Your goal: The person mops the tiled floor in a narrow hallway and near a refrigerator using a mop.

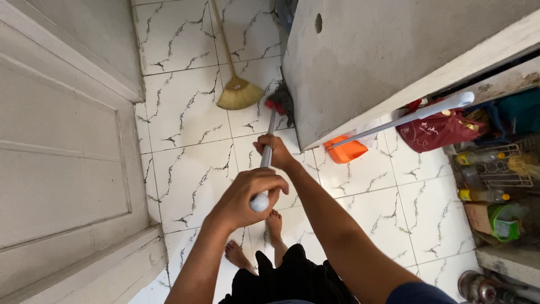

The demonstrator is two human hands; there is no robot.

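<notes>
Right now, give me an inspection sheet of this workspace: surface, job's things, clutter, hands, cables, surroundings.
Surface: white floor tiles with dark veining; bare feet on it.
Job's things: mop on a metal pole, head on the floor beside the grey slab.
Clutter: straw broom lying on the tiles; orange dustpan with a long handle leaning at the slab; red bag; bottles and a wire rack at right.
Hands: left hand closed around the pole's top end; right hand closed around the pole lower down.
Cables: nothing seen.
Surroundings: white panelled door at left; low shelf at right.
</notes>
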